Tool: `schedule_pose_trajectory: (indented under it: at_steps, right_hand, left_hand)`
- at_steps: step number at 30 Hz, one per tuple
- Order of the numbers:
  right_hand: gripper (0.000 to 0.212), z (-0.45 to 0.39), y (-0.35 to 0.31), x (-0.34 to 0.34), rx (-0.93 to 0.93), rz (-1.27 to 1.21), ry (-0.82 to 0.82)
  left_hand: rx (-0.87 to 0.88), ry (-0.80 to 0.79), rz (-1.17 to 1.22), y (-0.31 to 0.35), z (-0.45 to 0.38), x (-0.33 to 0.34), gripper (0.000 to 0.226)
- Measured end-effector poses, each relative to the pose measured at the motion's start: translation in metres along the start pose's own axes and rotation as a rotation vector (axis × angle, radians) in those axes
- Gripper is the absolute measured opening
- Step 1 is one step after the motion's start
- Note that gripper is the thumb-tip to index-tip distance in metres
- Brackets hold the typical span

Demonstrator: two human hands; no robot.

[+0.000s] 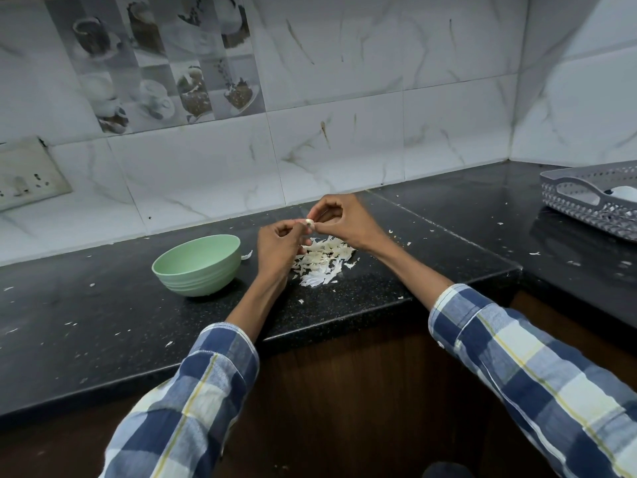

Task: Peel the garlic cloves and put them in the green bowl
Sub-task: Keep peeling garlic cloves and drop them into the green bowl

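Nearest the lens, two blue-and-white checked sleeves (pixel 193 401) reaching up from the bottom of the frame over the black granite counter (pixel 86 326). At centre frame, both hands raised together just above a heap of white garlic skins (pixel 322 262): left hand (pixel 277 248) curled, fingertips pinching one end of a small pale garlic clove (pixel 309 222); right hand (pixel 339 219) curled too, thumb and forefinger nipping the other side of the same clove. Left of the hands, the green bowl (pixel 196 265), upright, near the left wrist but apart from it; inside hidden by the near wall, so count of cloves already in there not to be told. At the right edge, a grey perforated basket (pixel 586 198) with something white in it. Step in hand, by the look of it: stripping the last skin. Best done by holding the clove steady with the left fingertips, catching a loose edge with the right thumbnail, pulling along the length rather than across, letting scraps fall onto the heap, not the bowl. Then a short carry left and a drop over the rim.
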State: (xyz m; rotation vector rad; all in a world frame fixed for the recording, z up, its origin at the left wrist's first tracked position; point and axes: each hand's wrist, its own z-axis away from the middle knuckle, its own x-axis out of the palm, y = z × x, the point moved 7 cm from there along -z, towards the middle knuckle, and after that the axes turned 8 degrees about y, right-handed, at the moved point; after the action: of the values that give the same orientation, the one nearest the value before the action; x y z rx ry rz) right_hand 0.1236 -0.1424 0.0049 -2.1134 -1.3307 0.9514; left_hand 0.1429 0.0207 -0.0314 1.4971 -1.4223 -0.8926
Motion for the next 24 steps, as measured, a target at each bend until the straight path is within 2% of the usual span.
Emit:
schedule_pose_trajectory:
  at_steps: [9, 19, 24]
  right_hand:
    - [0.021, 0.0, 0.003, 0.004, 0.004, -0.048, -0.02]
    - [0.021, -0.001, 0.025, 0.009, 0.366, -0.431, -0.095]
    - [0.025, 0.001, 0.027, 0.013, 0.45, -0.47, -0.138]
  left_hand:
    - [0.078, 0.074, -0.069, 0.004, -0.001, -0.006, 0.008]
    - [0.09, 0.028, -0.105, 0.004, -0.001, -0.003, 0.008]
    - [0.15, 0.016, -0.147, 0.009, 0.002, 0.0, 0.011]
